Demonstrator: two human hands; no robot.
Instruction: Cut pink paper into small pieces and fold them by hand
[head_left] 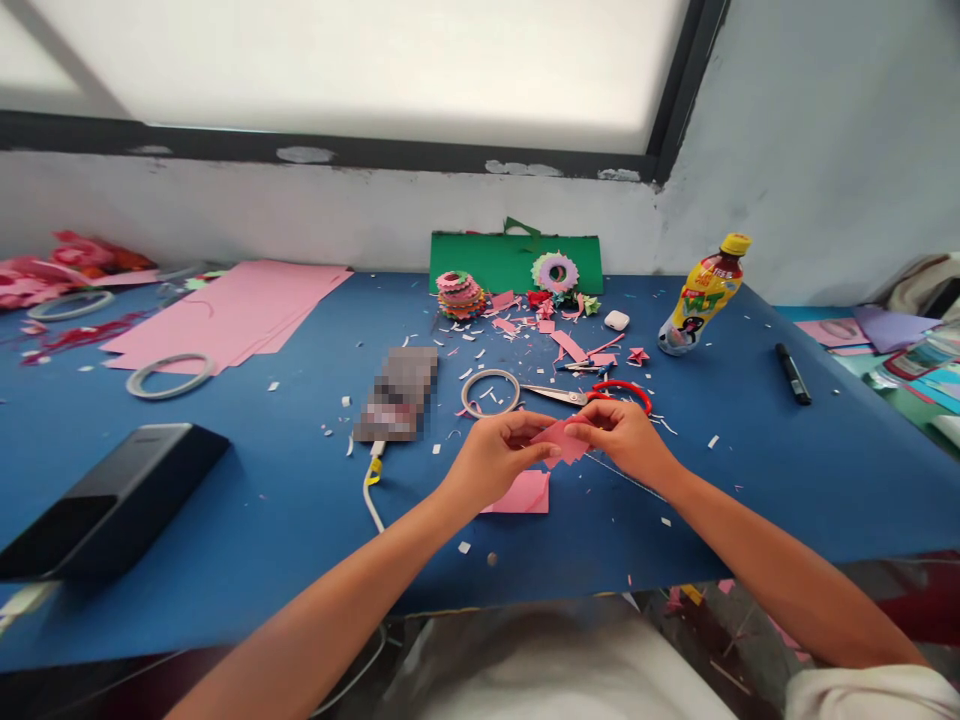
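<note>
A small piece of pink paper with a notched lower edge (564, 441) is held between my two hands above the blue table (300, 540). My left hand (499, 455) pinches its left side, and my right hand (619, 435) grips the right side with thumb and fingers. Below my left hand lies another pink paper piece (527, 492), partly hidden by the wrist. Just beyond the hands are scissors with red handles (570, 396), their near handle partly covered by my right hand, and a roll of tape (490, 393).
A phone (397, 395) with a white cable lies left of centre. Further left are a black device (112, 500), a tape ring (171, 376) and large pink sheets (225, 310). A bottle (703, 297) and a black marker (793, 374) stand and lie at right. Paper scraps surround paper ornaments (556, 272).
</note>
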